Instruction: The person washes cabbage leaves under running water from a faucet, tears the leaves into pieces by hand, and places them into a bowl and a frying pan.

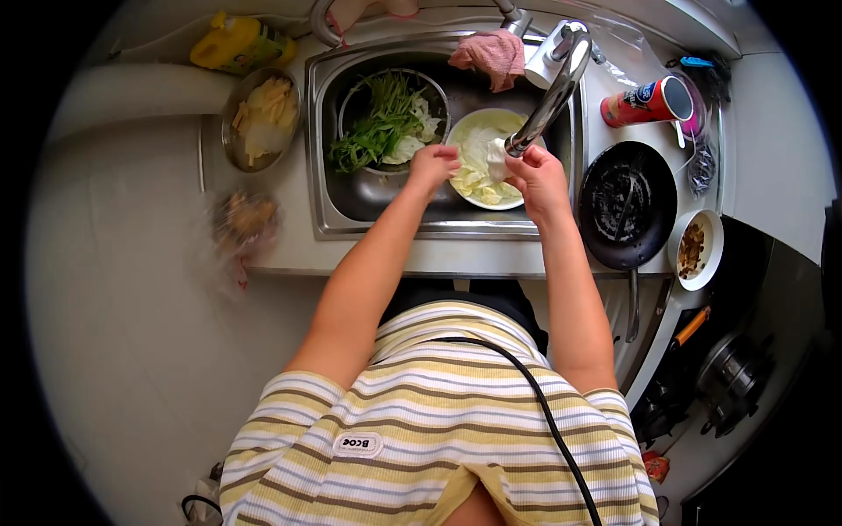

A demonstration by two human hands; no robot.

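Your right hand [542,186] pinches a whitish leafy piece [497,159] beneath the curved chrome tap [554,98]; your left hand [431,168] half curls its fingers, grip unclear.

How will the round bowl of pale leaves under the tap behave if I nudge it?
The bowl looks rigid and will probably slide on the smooth metal sink. The loose leaves look thin, likely floppy, and may spill if it tips.
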